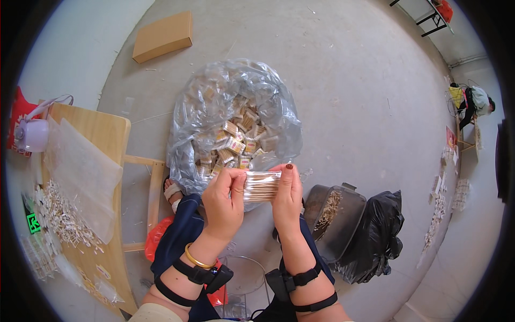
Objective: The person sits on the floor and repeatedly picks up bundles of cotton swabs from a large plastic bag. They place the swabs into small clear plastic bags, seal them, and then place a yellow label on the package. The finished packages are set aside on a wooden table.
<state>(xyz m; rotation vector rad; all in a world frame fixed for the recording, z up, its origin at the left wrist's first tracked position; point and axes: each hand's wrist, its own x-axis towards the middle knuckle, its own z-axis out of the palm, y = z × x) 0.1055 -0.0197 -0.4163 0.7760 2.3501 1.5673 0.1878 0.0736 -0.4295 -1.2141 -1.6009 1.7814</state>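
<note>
Both my hands hold one small clear packet of cotton swabs (261, 185) level in front of me. My left hand (222, 198) grips its left end with thumb and fingers; my right hand (287, 196) grips its right end. Just beyond the packet lies a large clear plastic bag (236, 102) on the floor, open toward me and filled with several similar small packets (236, 144). A gold bangle and black straps sit on my left wrist, black straps on my right.
A wooden table (102, 134) at my left carries loose swabs (61, 217), clear plastic sheets and a white tape roll (32, 134). A grey bin with swabs (335, 214) and a black bag (378, 236) stand at my right. A cardboard box (162, 36) lies far on the floor.
</note>
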